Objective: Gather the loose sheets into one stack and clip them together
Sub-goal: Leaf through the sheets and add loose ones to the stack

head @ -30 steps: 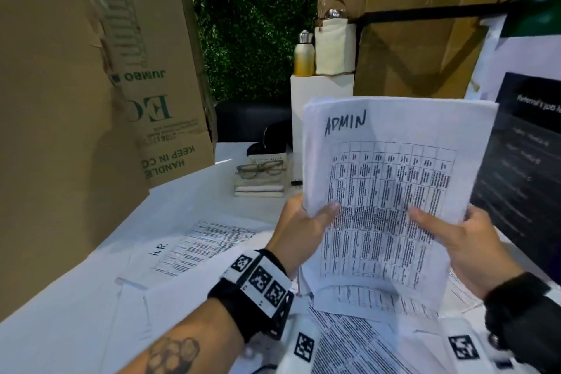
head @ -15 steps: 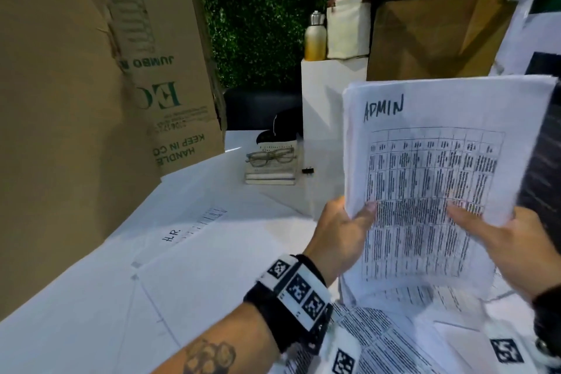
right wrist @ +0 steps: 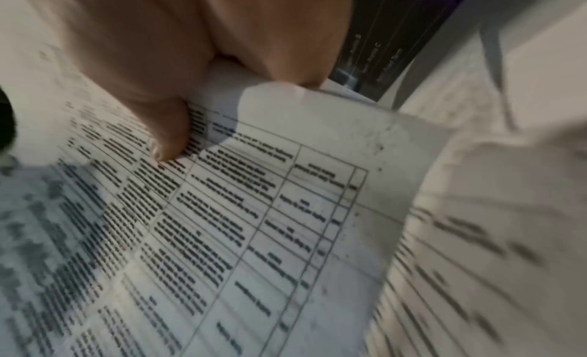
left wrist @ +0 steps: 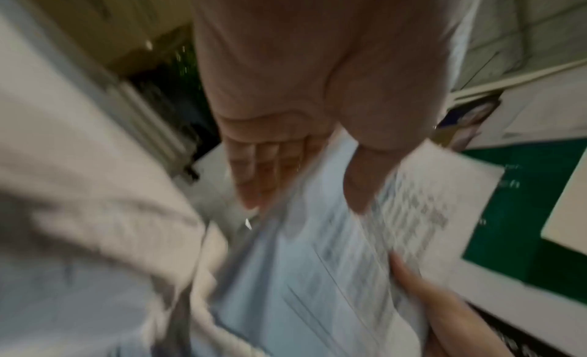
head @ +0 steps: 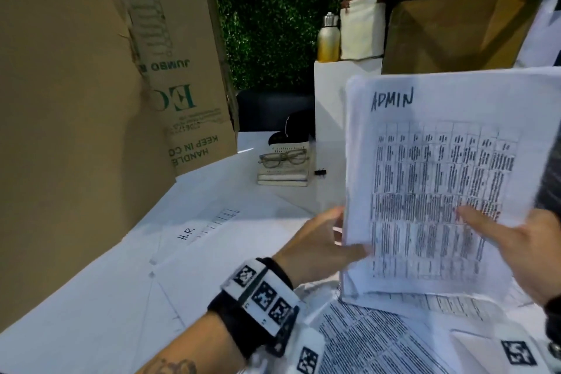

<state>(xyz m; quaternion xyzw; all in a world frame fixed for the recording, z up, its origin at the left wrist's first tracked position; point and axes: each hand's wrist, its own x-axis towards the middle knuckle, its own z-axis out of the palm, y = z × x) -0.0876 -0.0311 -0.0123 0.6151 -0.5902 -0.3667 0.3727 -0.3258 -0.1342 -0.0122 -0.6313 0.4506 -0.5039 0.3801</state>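
Note:
A stack of printed sheets (head: 425, 176) with "ADMIN" handwritten at the top stands upright, its lower edge on other printed sheets (head: 364, 340) on the white table (head: 91, 313). My left hand (head: 321, 240) pinches the stack's left edge low down, thumb in front and fingers behind, as the left wrist view confirms for the hand (left wrist: 301, 111) and stack (left wrist: 317, 262). My right hand (head: 522, 252) holds the right edge, thumb pressed on the printed table (right wrist: 254, 224). A sheet marked "H.R." (head: 209, 228) lies flat to the left. A small black binder clip (head: 320, 172) lies beside the books.
Tall cardboard boxes (head: 91, 100) wall in the table's left side. A short pile of books with glasses (head: 283, 167) on top sits at the back centre. Behind stands a white pedestal (head: 334, 85) with a gold bottle (head: 328, 39). A dark panel (head: 551, 176) stands at the right.
The view has swung left, so the ADMIN stack now sits further right and nearer. Both hands keep hold; my left thumb sits lower on the left edge.

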